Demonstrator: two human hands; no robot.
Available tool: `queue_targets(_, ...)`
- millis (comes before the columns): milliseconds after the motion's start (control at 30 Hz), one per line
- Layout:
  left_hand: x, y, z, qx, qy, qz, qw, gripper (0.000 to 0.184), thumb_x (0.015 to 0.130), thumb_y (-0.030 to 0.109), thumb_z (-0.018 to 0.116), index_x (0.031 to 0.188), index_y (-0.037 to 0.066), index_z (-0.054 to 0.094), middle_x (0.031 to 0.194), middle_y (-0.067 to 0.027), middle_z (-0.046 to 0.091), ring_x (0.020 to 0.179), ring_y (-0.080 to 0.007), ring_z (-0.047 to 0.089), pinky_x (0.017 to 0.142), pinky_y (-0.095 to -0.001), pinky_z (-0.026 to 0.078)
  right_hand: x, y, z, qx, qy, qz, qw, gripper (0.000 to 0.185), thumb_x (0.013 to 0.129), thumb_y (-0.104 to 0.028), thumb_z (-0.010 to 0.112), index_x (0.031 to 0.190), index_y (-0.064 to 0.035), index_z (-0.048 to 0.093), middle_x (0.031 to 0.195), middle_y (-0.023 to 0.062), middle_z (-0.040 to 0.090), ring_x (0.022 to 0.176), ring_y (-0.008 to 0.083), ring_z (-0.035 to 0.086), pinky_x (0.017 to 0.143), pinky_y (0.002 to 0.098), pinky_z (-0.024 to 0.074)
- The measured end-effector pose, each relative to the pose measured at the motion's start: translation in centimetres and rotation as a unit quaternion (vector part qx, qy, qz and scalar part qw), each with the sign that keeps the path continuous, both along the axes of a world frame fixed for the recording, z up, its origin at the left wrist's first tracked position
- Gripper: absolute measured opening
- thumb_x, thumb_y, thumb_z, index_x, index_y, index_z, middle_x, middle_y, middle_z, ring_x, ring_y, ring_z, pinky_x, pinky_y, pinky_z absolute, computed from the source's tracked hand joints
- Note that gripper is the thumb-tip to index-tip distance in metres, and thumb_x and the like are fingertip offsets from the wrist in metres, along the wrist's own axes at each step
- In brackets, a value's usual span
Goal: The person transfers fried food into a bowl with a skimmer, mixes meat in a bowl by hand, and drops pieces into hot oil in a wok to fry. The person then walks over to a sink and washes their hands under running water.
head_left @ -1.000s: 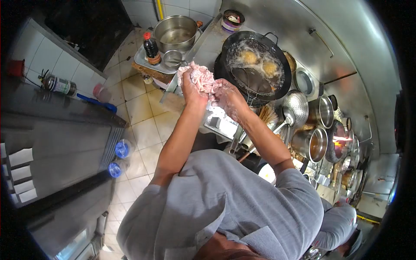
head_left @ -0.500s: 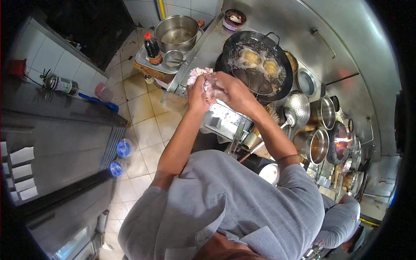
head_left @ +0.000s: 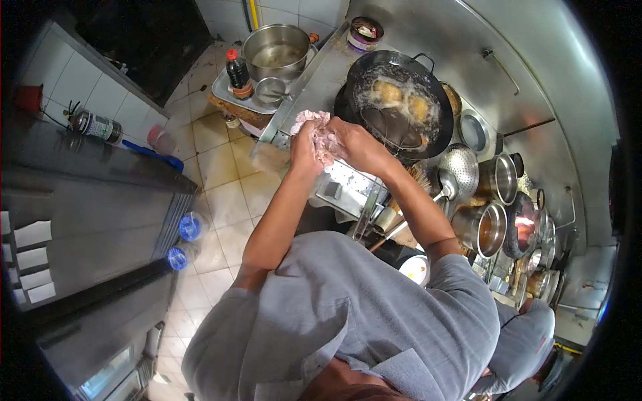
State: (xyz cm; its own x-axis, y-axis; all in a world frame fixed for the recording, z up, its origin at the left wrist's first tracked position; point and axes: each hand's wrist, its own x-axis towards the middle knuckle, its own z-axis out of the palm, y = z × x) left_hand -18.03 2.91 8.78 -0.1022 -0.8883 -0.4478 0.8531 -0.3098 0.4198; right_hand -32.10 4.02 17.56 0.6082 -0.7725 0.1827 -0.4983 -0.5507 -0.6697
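Note:
Both of my hands grip a pale pink, lumpy piece of raw meat (head_left: 324, 139) that looks coated in flour. My left hand (head_left: 305, 148) wraps its near left side, and my right hand (head_left: 362, 147) closes on its right side with fingers curled. The meat is held up left of a black wok (head_left: 438, 137), where two golden pieces (head_left: 387, 92) fry in bubbling oil. A round wire strainer (head_left: 401, 130) lies partly in the oil, just beyond my right hand. Beneath my hands is a metal tray (head_left: 344, 180) with white residue.
A perforated ladle (head_left: 461, 167) and steel pots (head_left: 483, 224) stand right of my right arm. Flame (head_left: 527, 226) shows farther right, near a co-worker's grey sleeve (head_left: 525, 341). At upper left are a large steel pot (head_left: 273, 50), a sauce bottle (head_left: 237, 73) and a small strainer (head_left: 270, 91).
My right hand's blurred fingers have shifted slightly and now press against the meat, which shows more between my hands. The view has tilted slightly. Flame at the right looks lower.

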Motion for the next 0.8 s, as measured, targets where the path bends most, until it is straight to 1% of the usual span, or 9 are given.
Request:
queue_targets(67, -0.1, -0.1, 0.1, 0.002, 0.054, -0.013, 0.998, 0.02, 0.088, 0.021, 0.051, 0.095, 0.006, 0.061, 0.086, -0.0102, 0.064, 0.074, -0.0254, 0.065, 0.062, -0.0397, 0.055, -0.3, -0.4, -0.2, 0.019, -0.024, 0.015, 0.999, 0.029, 0.083, -0.014, 0.063, 0.103, 0.0017, 0.049, 0.093, 0.0217, 0.057, 0.086, 0.0402, 0.057, 0.076, 0.0455, 0.045)
queue_targets(133, 0.0, -0.3, 0.7, 0.003, 0.107, -0.024, 0.994, 0.019, 0.088, 0.021, 0.049, 0.094, 0.007, 0.06, 0.087, -0.0109, 0.064, 0.075, -0.0266, 0.065, 0.063, -0.0406, 0.055, -1.2, -0.8, -1.4, 0.046, -0.148, 0.029, 0.987, 0.024, 0.086, -0.015, 0.063, 0.102, -0.0014, 0.051, 0.09, 0.0132, 0.059, 0.082, 0.0243, 0.059, 0.072, 0.0378, 0.0463)
queue_targets(167, 0.0, -0.4, 1.0, 0.0, 0.141, -0.024, 0.99, 0.018, 0.087, 0.021, 0.049, 0.093, 0.008, 0.06, 0.088, -0.0112, 0.064, 0.077, -0.0269, 0.065, 0.064, -0.0409, 0.055, -1.5, -1.0, -2.0, 0.047, -0.148, 0.029, 0.987, 0.024, 0.086, -0.015, 0.063, 0.102, -0.0014, 0.051, 0.09, 0.0132, 0.059, 0.082, 0.0243, 0.059, 0.072, 0.0378, 0.0463)
queue_targets(233, 0.6, -0.7, 0.4, -0.002, 0.175, -0.024, 0.984, 0.016, 0.086, 0.02, 0.048, 0.091, 0.009, 0.059, 0.089, -0.0116, 0.064, 0.078, -0.0273, 0.065, 0.065, -0.0412, 0.055, -2.0, -1.1, -2.6, 0.397, -0.397, -0.034, 0.827, 0.018, 0.085, -0.011, 0.065, 0.096, -0.0064, 0.051, 0.089, 0.0057, 0.056, 0.078, 0.0157, 0.055, 0.064, 0.0285, 0.0445)
queue_targets(267, 1.3, -0.9, -0.9, -0.047, 0.202, -0.067, 0.976, 0.015, 0.085, 0.02, 0.049, 0.09, 0.009, 0.058, 0.089, -0.0113, 0.064, 0.08, -0.0273, 0.064, 0.065, -0.0409, 0.055, -2.4, -1.2, -2.6, 0.448, -0.44, -0.011, 0.778, 0.015, 0.088, -0.014, 0.063, 0.095, -0.0088, 0.051, 0.095, 0.0085, 0.058, 0.079, 0.0161, 0.058, 0.064, 0.0275, 0.0479)
queue_targets(367, 1.0, -0.7, -0.4, -0.064, 0.192, -0.052, 0.978, 0.016, 0.081, 0.02, 0.052, 0.091, 0.009, 0.059, 0.087, -0.0106, 0.064, 0.08, -0.027, 0.064, 0.061, -0.0418, 0.055, -1.8, -0.6, 0.4, 0.455, -0.526, -0.055, 0.716, 0.015, 0.089, -0.014, 0.062, 0.096, -0.0085, 0.051, 0.1, 0.0101, 0.058, 0.082, 0.0194, 0.061, 0.066, 0.0294, 0.0522)
queue_targets(533, 1.8, -0.5, -0.8, -0.052, 0.13, -0.088, 0.986, 0.022, 0.081, 0.021, 0.054, 0.098, 0.011, 0.062, 0.089, -0.0073, 0.065, 0.078, -0.0244, 0.064, 0.056, -0.0409, 0.054, -3.2, -1.7, -2.2, 0.409, -0.582, -0.108, 0.694, 0.026, 0.087, 0.003, 0.057, 0.109, -0.009, 0.048, 0.095, 0.0061, 0.056, 0.096, 0.0218, 0.061, 0.077, 0.0372, 0.0527)
queue_targets(700, 2.0, -0.5, -1.7, -0.033, 0.077, -0.082, 0.993, 0.023, 0.082, 0.022, 0.052, 0.099, 0.011, 0.062, 0.086, -0.0089, 0.066, 0.065, -0.0229, 0.063, 0.053, -0.0402, 0.054, -4.4, -2.9, -4.3, 0.422, -0.535, -0.144, 0.717, 0.02, 0.094, -0.021, 0.061, 0.109, -0.009, 0.055, 0.092, 0.003, 0.056, 0.079, 0.0158, 0.055, 0.071, 0.0324, 0.0489)
queue_targets(800, 2.5, 0.0, -1.9, -0.038, 0.067, -0.104, 0.992, 0.023, 0.082, 0.02, 0.054, 0.101, 0.009, 0.061, 0.088, -0.0084, 0.066, 0.071, -0.0231, 0.064, 0.059, -0.0398, 0.055, -5.4, -3.9, -5.1, 0.505, -0.581, -0.114, 0.628, 0.017, 0.096, -0.022, 0.059, 0.097, -0.0058, 0.057, 0.086, 0.0026, 0.057, 0.075, 0.0149, 0.056, 0.068, 0.0304, 0.0493)
